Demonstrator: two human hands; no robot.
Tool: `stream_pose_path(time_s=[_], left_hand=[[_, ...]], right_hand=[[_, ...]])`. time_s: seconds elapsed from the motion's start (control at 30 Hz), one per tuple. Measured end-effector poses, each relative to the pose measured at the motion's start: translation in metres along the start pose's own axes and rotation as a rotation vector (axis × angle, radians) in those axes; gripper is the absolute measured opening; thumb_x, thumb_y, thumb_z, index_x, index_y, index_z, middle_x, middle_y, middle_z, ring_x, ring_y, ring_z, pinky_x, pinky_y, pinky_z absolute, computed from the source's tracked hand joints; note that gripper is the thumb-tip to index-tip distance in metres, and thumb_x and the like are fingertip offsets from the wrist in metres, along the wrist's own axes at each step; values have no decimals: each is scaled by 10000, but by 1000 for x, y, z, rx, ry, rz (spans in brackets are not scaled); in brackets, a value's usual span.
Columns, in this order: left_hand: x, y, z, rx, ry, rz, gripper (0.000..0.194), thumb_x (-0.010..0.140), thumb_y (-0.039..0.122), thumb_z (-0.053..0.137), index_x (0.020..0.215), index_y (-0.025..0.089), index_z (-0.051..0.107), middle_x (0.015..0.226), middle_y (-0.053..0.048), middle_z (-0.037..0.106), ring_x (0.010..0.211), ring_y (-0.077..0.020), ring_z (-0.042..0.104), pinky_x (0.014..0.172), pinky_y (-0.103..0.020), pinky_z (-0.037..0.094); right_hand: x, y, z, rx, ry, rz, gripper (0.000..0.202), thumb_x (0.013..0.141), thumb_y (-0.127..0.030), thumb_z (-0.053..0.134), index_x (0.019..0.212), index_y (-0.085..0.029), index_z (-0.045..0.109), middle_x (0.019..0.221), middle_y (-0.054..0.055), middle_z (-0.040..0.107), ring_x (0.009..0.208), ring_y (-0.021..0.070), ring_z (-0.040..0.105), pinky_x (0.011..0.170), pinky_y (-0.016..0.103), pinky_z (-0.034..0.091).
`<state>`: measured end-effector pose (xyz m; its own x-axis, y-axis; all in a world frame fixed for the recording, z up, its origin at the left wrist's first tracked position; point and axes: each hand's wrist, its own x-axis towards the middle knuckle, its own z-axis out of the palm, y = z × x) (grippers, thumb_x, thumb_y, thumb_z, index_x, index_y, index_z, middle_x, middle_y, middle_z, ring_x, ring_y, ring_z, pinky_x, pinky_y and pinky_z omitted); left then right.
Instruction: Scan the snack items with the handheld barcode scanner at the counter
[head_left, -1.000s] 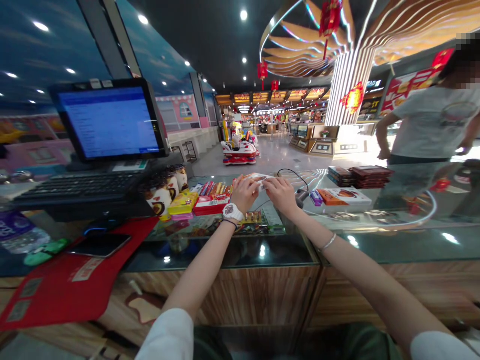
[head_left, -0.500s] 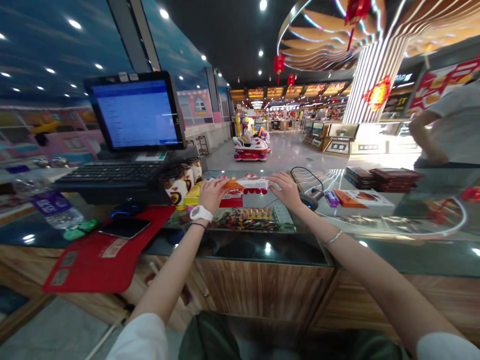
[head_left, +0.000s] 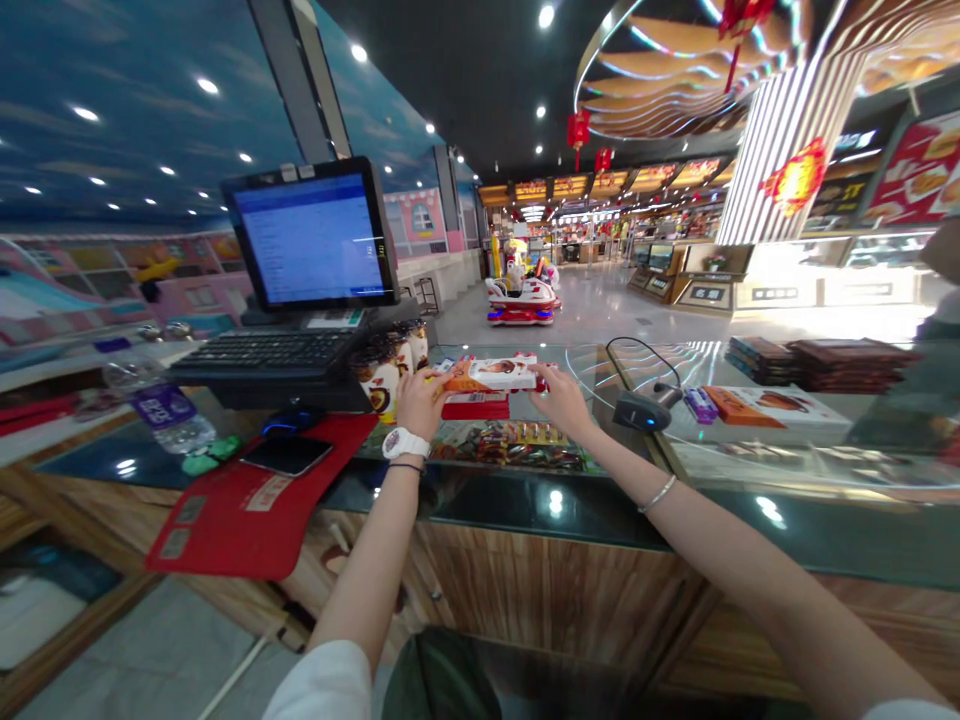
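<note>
A white and orange snack box [head_left: 495, 374] is held level between both my hands over the counter. My left hand [head_left: 422, 402] grips its left end, fingers closed on the edge. At the right end, my right hand [head_left: 561, 402] pinches the box with thumb and fingers. Red packages [head_left: 475, 406] lie just beneath and behind it, partly hidden. Nearer me, several small wrapped snacks [head_left: 517, 443] show at the glass counter. Brown and white snack bags [head_left: 390, 370] stand beside my left hand.
A monitor [head_left: 311, 238], a keyboard [head_left: 259, 350] and a phone [head_left: 287, 455] on a red mat [head_left: 232, 520] are on the left. A barcode scanner [head_left: 642, 411] sits right of my hands, with another orange and white box [head_left: 776, 406] and dark stacked packs [head_left: 851, 364] beyond.
The held box has tilted so that its printed broad face shows more. My view has turned left, and the person on the right has moved mostly out of sight.
</note>
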<state>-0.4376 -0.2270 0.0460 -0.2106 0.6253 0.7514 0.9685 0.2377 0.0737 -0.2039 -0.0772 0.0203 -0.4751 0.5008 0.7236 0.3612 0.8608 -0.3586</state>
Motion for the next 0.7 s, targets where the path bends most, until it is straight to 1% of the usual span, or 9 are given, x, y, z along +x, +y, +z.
stream_pose_path(time_s=[0.07,0.13,0.23,0.37,0.47,0.57,0.63,0.7], left_hand=[[-1,-1,-1,1,-33,15,259,853,189,646,1074,289,737,1156,-59,693,1140,-268,620,1176,-544,329],[-1,-2,-3,6,-73,21,238,826,182,675,1028,286,746,1144,-58,699,1140,-274,623,1171,-558,334],[-2,-4,-4,23,-127,7,182,784,183,724,943,267,751,1135,-61,703,1147,-285,621,1160,-564,346],[-4,-6,-4,47,-160,-9,176,747,160,737,891,259,746,1133,-57,706,1140,-290,619,1158,-565,343],[-5,-5,-4,70,-164,-28,174,747,153,714,888,252,740,1143,-64,702,1146,-290,615,1159,-555,341],[-5,-5,-4,93,-174,-52,180,748,156,693,904,238,732,1151,-76,693,1163,-290,606,1165,-536,335],[-6,-4,-4,96,-177,-66,214,750,155,674,940,239,726,1151,-77,690,1172,-289,603,1167,-530,333],[-6,-3,-4,93,-173,-74,287,752,151,655,1018,242,716,1163,-79,686,1185,-290,599,1172,-528,330]], right_hand=[[-6,0,1,26,-31,8,421,878,-295,599,1287,-195,589,1131,111,707,1034,265,660,949,415,494],[-9,1,2,45,-75,16,420,906,-338,590,1301,-195,575,1140,113,710,1035,259,671,928,397,508],[-10,1,4,32,-159,14,356,962,-328,533,1288,-192,584,1124,108,726,1046,249,683,931,379,508],[-9,-1,4,-26,-255,-10,318,984,-308,529,1274,-198,601,1129,96,738,1057,238,693,927,353,511],[-8,-3,5,-66,-288,-19,331,988,-309,541,1290,-190,607,1124,93,738,1054,231,694,912,332,514],[-7,-5,6,-101,-291,-36,338,994,-327,540,1298,-201,619,1114,92,721,1039,223,691,896,313,514],[-6,-7,7,-120,-282,-55,336,996,-336,538,1293,-210,630,1134,96,695,1038,221,684,891,307,512],[-5,-7,9,-127,-276,-71,336,996,-332,537,1295,-211,632,1160,99,667,1044,218,675,901,307,507]])
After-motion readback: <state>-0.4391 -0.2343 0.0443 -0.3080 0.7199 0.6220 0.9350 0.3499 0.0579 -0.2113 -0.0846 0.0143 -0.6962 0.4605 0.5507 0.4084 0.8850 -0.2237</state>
